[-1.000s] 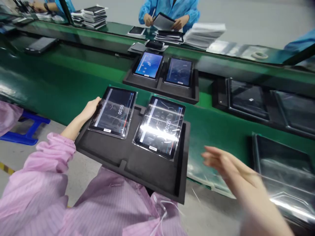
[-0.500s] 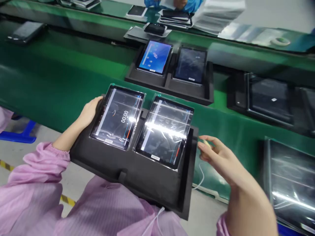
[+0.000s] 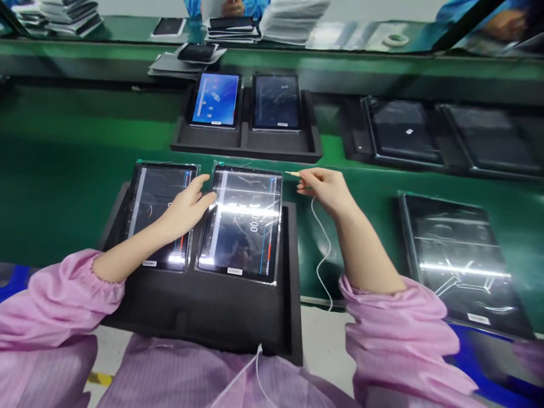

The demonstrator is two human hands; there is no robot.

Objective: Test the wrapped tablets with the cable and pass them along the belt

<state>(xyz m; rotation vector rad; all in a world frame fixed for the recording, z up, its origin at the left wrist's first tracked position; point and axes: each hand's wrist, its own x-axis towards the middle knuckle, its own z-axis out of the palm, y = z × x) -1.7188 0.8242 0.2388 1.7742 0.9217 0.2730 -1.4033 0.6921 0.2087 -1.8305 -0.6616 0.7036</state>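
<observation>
A black foam tray [image 3: 238, 317] lies in front of me at the edge of the green bench, holding a left tablet [image 3: 142, 198] and a right tablet [image 3: 238, 255], both with lit screens under clear film. My left hand [image 3: 187, 209] reaches over the left tablet, fingers apart, its fingertips by the left edge of the right tablet. Beyond the right tablet's upper right corner, my right hand [image 3: 323, 184] pinches a thin pale-yellow pointed tool [image 3: 293, 174]. A white cord [image 3: 326, 243] hangs below that hand.
Behind stands another black tray [image 3: 208, 141] with a blue-screened tablet [image 3: 216, 99] and a dark one [image 3: 276, 102]. More tablets lie at right, one large and filmed [image 3: 459, 255]. Papers, a tape roll [image 3: 395, 40] and people's blue sleeves show across the bench.
My left hand has left the tray's left edge and moved over the tablets. My right hand has moved up beside the right tablet's top corner. The camera view has shifted right.
</observation>
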